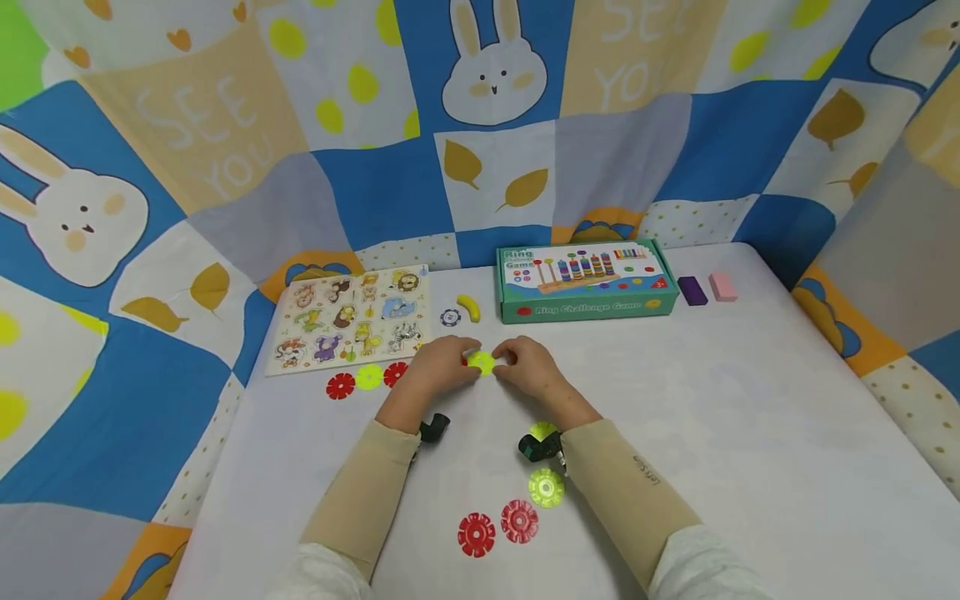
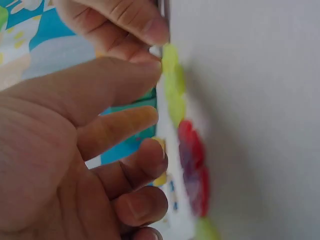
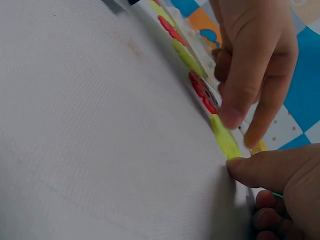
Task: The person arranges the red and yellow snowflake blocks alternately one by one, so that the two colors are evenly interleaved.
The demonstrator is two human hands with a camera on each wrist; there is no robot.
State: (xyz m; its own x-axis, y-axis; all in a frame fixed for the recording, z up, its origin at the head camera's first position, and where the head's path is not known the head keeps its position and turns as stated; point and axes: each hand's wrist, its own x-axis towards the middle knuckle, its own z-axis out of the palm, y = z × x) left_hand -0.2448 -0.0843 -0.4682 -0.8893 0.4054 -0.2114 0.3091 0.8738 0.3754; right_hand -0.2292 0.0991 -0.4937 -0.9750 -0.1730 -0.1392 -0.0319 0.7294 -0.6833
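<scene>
Two of my hands meet over one yellow-green disc (image 1: 483,362), a flat, notched piece lying on the white tabletop (image 1: 720,467) between my fingertips. I judge it very light and fairly stiff, likely thin plastic, a little slippery on its faces and hard to break, though a narrow notch might bend if forced. The rim is the place to take hold: thumb on the near edge, finger on the far one, leaving the notches free.

My right hand (image 1: 531,367) pinches that rim, thumb against the outer edge and the remaining fingers curled under. My left hand (image 1: 441,367) is loose, its thumb at the disc and its forefinger held a little away, not gripping; the blur hides how firmly the thumb touches.

The disc lies directly at my right fingertips and just beside my left thumb, at the right end of a row. On its left side sits a red disc (image 2: 195,170), the two edges meeting; I cannot tell whether their notches are joined. Nearer my body, below my right wrist, lies a loose yellow-green piece (image 1: 546,487).
</scene>
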